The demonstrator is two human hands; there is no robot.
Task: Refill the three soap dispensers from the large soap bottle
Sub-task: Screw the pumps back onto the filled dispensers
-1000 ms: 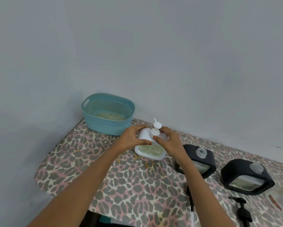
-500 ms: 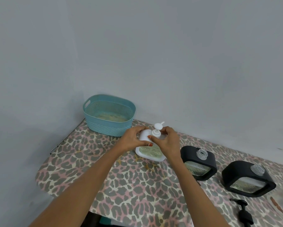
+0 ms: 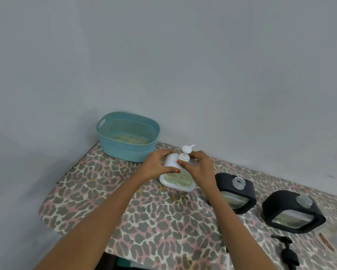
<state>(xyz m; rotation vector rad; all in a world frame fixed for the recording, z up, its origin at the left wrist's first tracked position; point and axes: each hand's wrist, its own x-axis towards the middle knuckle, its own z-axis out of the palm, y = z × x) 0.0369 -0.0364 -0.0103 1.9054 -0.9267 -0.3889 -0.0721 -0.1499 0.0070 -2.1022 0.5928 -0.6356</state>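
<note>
At centre frame our left hand [image 3: 158, 167] grips the white dispenser [image 3: 176, 180] and our right hand [image 3: 200, 169] pinches its pump [image 3: 184, 156], so we judge one nearly finished, while the middle black dispenser [image 3: 247, 190] and rightmost black dispenser [image 3: 280, 203], lower right, stand pumpless.

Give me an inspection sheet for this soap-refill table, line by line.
Surface: table covered in leopard-print cloth.
Job's things: white dispenser standing, with its white pump in the neck. To its right, middle black dispenser and right black dispenser, both with open necks and some soap inside. Black pump lying loose at the front right.
Clutter: teal basket at the back left corner.
Grippers: left hand grips the white dispenser's body; right hand pinches the white pump at its collar.
Cables: nothing seen.
Surroundings: plain grey wall, with a corner behind the basket.
</note>
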